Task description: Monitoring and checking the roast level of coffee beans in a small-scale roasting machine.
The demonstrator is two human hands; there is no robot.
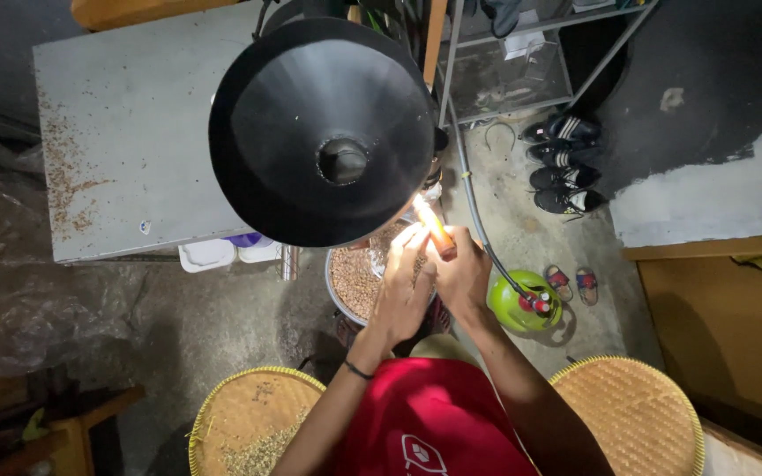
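Note:
My right hand [462,275] grips a small orange light [440,234] whose upper end glows bright. Fingers of my left hand [403,286], which has a dark band on its wrist, reach up and pinch the same light near the glowing end. Both hands are held together above a round metal basin [335,295] filled with brown grains. A big black cone-shaped cover [324,132] with a knob at its centre hangs just beyond the hands and hides the far part of the basin.
A grey table [134,132] strewn with husks stands at the left. A green gas cylinder [522,304] with a hose sits right of the basin. Two woven trays [249,414] [632,414] flank my red-clad lap. Shoes [562,163] and sandals [572,284] lie by a metal rack [509,62].

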